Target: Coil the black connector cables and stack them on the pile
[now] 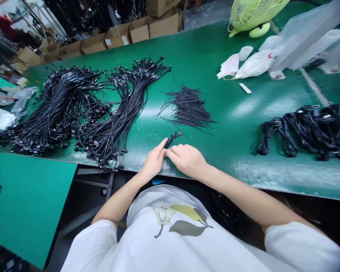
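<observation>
Near the table's front edge, my left hand (154, 160) is closed around a folded black cable (172, 139), whose looped end and connector stick out beyond the fingers. My right hand (187, 160) meets it from the right, fingers pinched at the cable by the left fingertips; what exactly they grip is hidden. Just beyond both hands lies a loose pile of thin black ties (191, 107). To the left spread two heaps of straight black cables with connectors, a nearer heap (124, 109) and a larger heap (65, 98).
Bundled, tied cables (308, 128) lie at the right on the green table (232, 151). Farther back are a yellow-green fan (252, 15), white plastic wrapping (255, 66) and a small white piece (245, 88). Cardboard boxes (119, 36) line the far edge. A person (5, 24) is at far left.
</observation>
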A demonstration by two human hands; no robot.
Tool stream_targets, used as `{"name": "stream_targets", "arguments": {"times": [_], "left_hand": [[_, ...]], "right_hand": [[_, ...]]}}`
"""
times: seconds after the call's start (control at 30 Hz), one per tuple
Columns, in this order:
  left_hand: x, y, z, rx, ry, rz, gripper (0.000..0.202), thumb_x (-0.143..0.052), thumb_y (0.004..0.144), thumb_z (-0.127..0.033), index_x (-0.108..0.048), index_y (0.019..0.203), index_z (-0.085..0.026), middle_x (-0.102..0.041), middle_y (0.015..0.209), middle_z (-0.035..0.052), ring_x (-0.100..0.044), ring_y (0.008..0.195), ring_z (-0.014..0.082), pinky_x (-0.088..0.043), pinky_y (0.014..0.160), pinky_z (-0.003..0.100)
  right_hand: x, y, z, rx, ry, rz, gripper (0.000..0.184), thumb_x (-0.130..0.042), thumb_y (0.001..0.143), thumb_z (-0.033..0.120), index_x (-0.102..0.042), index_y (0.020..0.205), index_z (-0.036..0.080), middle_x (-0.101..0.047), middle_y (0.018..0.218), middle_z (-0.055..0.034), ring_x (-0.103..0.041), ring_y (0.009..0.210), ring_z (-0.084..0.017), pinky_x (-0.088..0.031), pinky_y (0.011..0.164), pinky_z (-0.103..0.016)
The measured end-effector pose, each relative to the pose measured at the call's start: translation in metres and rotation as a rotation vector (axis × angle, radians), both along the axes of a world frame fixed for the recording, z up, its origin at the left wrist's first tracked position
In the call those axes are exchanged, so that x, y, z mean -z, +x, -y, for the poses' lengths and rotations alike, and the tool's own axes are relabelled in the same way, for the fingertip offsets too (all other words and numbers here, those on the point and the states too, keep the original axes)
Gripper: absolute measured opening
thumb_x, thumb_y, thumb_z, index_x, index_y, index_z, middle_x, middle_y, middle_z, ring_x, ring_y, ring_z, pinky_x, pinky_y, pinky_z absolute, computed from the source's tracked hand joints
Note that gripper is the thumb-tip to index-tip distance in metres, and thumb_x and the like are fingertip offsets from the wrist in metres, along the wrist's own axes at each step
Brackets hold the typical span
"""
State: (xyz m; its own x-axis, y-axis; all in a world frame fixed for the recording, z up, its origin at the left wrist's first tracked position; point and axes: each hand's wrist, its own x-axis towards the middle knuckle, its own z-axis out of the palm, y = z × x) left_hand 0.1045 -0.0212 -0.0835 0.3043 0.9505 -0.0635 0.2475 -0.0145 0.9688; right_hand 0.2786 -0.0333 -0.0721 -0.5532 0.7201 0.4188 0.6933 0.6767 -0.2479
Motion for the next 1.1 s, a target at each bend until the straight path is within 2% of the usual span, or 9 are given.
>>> {"name": "stream_targets", "arguments": {"times": [0.13,0.23,0.33,0.43,0.6,0.8,0.9,1.0,1.1], "left_hand": [[-0.001,-0.007,-0.003,0.065,-0.076,-0.011,0.046,-0.053,0.087,-0.025,-0.057,0.132,-0.021,-0.066,0.121,0.0088,-0.056,0.121,0.0223,-0.039,0.106,0.034],[0.000,-0.011,-0.001,0.027,-0.237,0.089,0.061,-0.054,0.086,-0.025,-0.042,0.146,-0.019,-0.069,0.085,0.0037,-0.064,0.083,0.0171,-0.049,0.077,0.028],[-0.002,-0.012,0.000,0.017,-0.394,0.208,0.075,-0.054,0.086,-0.024,-0.022,0.153,-0.014,-0.054,0.060,-0.0056,-0.045,0.049,0.0086,-0.035,0.051,0.020],[-0.004,-0.011,0.002,0.027,-0.468,0.291,0.084,-0.060,0.082,-0.026,-0.018,0.153,-0.011,-0.053,0.062,-0.0066,-0.036,0.045,0.0058,-0.028,0.046,0.019],[0.002,0.000,0.010,0.039,-0.516,0.276,0.073,-0.062,0.081,-0.030,-0.035,0.146,-0.010,-0.045,0.058,-0.0085,-0.034,0.046,0.0062,-0.027,0.047,0.019],[0.016,0.011,0.012,-0.127,-0.373,0.212,0.061,-0.055,0.088,-0.035,-0.042,0.144,-0.014,-0.048,0.061,-0.0051,-0.043,0.056,0.0110,-0.037,0.059,0.024],[0.013,0.011,0.000,-0.198,-0.246,0.260,0.045,-0.054,0.088,-0.034,-0.058,0.130,-0.016,-0.062,0.078,0.0021,-0.056,0.076,0.0159,-0.044,0.078,0.029],[-0.002,0.005,-0.016,-0.182,-0.177,0.428,0.032,-0.051,0.088,-0.034,-0.069,0.109,-0.018,-0.068,0.104,0.0077,-0.058,0.102,0.0202,-0.041,0.097,0.033],[-0.022,-0.011,-0.023,-0.079,-0.033,0.423,0.026,-0.054,0.082,-0.026,-0.073,0.099,-0.020,-0.063,0.117,0.0067,-0.052,0.116,0.0216,-0.035,0.106,0.034]], "right_hand": [[-0.017,0.000,-0.012,-0.297,0.386,0.325,0.030,-0.035,0.095,0.010,-0.064,0.099,0.011,-0.063,0.111,-0.0133,-0.054,0.098,-0.020,-0.037,0.074,-0.032],[-0.027,-0.002,-0.018,-0.344,0.430,0.465,0.028,-0.035,0.096,0.010,-0.063,0.100,0.011,-0.063,0.100,-0.0113,-0.053,0.084,-0.018,-0.037,0.072,-0.033],[-0.035,-0.005,-0.022,-0.348,0.435,0.578,0.029,-0.036,0.095,0.010,-0.064,0.103,0.010,-0.061,0.096,-0.0118,-0.052,0.081,-0.020,-0.036,0.069,-0.034],[-0.040,-0.006,-0.023,-0.372,0.408,0.680,0.029,-0.038,0.091,0.007,-0.066,0.087,0.011,-0.059,0.083,-0.0110,-0.051,0.077,-0.021,-0.033,0.063,-0.034],[-0.037,-0.008,-0.016,-0.492,0.290,0.639,0.037,-0.034,0.084,-0.001,-0.067,0.074,0.015,-0.056,0.072,-0.0103,-0.049,0.069,-0.020,-0.033,0.063,-0.035],[-0.031,-0.014,-0.022,-0.270,-0.125,0.586,0.032,-0.035,0.081,0.004,-0.065,0.072,0.011,-0.062,0.068,-0.0139,-0.054,0.061,-0.020,-0.032,0.058,-0.034],[-0.033,-0.018,-0.032,-0.099,-0.311,0.413,0.027,-0.040,0.088,0.017,-0.064,0.078,0.011,-0.066,0.077,-0.0132,-0.056,0.064,-0.017,-0.029,0.057,-0.029],[-0.028,-0.024,-0.037,0.086,-0.436,-0.089,0.034,-0.037,0.093,0.031,-0.060,0.075,0.015,-0.065,0.077,-0.0079,-0.054,0.068,-0.014,-0.032,0.060,-0.025],[-0.016,-0.026,-0.040,0.093,-0.759,-0.606,0.036,-0.040,0.090,0.043,-0.052,0.068,0.017,-0.049,0.060,-0.0001,-0.038,0.052,-0.010,-0.028,0.053,-0.023]]}}
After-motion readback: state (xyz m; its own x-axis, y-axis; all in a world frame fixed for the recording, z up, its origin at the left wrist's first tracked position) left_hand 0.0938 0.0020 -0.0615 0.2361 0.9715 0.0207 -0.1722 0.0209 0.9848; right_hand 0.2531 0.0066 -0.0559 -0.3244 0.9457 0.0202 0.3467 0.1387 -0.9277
